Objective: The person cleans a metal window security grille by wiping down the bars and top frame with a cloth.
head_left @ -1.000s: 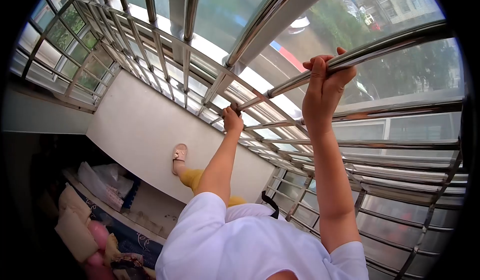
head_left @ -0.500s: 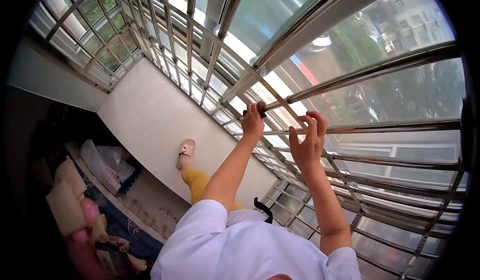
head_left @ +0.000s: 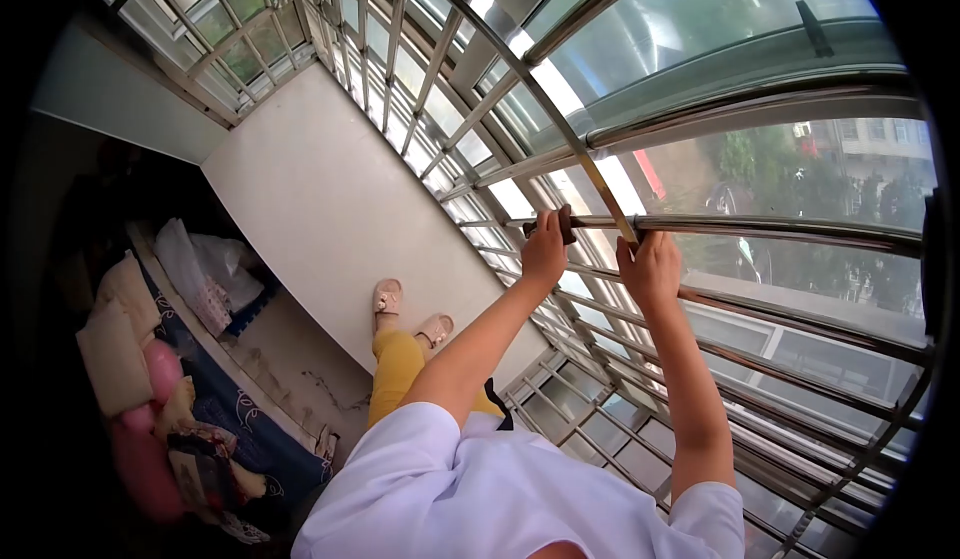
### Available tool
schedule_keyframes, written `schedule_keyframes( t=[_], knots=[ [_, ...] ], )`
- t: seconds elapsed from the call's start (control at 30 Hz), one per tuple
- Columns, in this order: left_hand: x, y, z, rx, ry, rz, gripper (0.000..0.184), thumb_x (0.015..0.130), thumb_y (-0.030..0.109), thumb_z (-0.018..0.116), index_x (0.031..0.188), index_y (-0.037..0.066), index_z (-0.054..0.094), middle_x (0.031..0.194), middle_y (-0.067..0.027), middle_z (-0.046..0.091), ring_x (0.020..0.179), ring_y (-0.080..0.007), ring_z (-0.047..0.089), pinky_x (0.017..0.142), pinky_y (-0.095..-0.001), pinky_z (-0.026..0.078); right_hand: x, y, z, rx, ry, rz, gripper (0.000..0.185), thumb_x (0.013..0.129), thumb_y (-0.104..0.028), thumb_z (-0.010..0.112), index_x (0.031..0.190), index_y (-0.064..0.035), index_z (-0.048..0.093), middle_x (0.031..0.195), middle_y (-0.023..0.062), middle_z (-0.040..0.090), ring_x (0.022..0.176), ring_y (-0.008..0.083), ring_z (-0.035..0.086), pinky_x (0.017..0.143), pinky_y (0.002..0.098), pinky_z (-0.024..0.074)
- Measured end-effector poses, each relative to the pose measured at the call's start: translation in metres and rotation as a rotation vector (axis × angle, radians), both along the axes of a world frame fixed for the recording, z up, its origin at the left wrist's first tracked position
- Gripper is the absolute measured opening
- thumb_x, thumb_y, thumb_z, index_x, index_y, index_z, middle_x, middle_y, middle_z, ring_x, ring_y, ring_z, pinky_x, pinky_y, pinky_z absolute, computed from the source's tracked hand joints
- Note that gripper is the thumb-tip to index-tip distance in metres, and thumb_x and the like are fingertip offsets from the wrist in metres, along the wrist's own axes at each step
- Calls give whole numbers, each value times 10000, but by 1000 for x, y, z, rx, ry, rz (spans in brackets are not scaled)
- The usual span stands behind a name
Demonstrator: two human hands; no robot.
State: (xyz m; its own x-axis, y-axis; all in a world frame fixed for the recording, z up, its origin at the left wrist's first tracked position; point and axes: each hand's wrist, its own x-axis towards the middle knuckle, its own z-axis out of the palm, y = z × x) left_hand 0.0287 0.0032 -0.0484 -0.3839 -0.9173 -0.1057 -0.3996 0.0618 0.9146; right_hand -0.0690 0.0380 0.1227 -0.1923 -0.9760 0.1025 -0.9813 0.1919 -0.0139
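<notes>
My left hand (head_left: 545,251) is closed around a small dark object (head_left: 567,225) beside the bars, too hidden to name. To its right, my right hand (head_left: 652,262) has its fingers curled over a horizontal metal bar (head_left: 780,227), near where a curved upright strip (head_left: 607,191) crosses it. The shiny bars form a grille in front of the window glass (head_left: 700,49). Both arms reach up and forward from white sleeves.
My feet in pink sandals (head_left: 388,297) stand on a pale ledge (head_left: 290,189). Lower left, beyond its edge, lie plastic bags (head_left: 205,274), pink and cream bundles (head_left: 120,349) and dark blue fabric (head_left: 225,409). Another barred window (head_left: 255,39) is at the upper left.
My right hand has left the upper bar, come down and closed on a lower one. My left hand has shifted right with the dark object. The view has turned, and a second sandal shows.
</notes>
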Motion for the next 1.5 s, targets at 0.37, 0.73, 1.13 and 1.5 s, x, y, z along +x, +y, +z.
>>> schedule_keyframes(
  t=[0.37, 0.73, 1.13, 1.5],
  knots=[
    [-42, 8, -45, -39, -62, 130, 539, 804, 47, 631, 1243, 217, 368, 1182, -86, 406, 1056, -323, 544, 764, -423, 561, -10, 5, 2, -48, 62, 29, 527, 757, -92, 646, 1213, 38, 415, 844, 180, 592, 729, 384, 582, 625, 476, 457],
    [-46, 9, -176, 212, -104, 227, 555, 760, 63, 669, 1212, 167, 364, 1203, -107, 398, 1015, -357, 566, 762, -497, 530, -15, 11, 1, 24, 57, 4, 611, 747, -114, 658, 1274, 36, 387, 985, 209, 562, 845, 393, 567, 716, 480, 451],
    [-41, 6, -121, 106, -31, 88, 464, 778, 79, 684, 1143, 57, 397, 1182, -131, 418, 994, -366, 576, 764, -442, 534, -16, 13, 4, 42, 66, 22, 669, 734, -81, 666, 1310, 52, 352, 943, 214, 556, 784, 377, 575, 696, 458, 467],
    [-41, 1, -203, 219, -206, 153, 426, 808, 43, 608, 1158, 63, 365, 1220, -146, 406, 946, -405, 593, 748, -499, 532, -19, 13, 1, 13, 35, 30, 661, 728, -67, 664, 1292, 69, 349, 945, 209, 552, 814, 386, 563, 714, 454, 458]
  ],
)
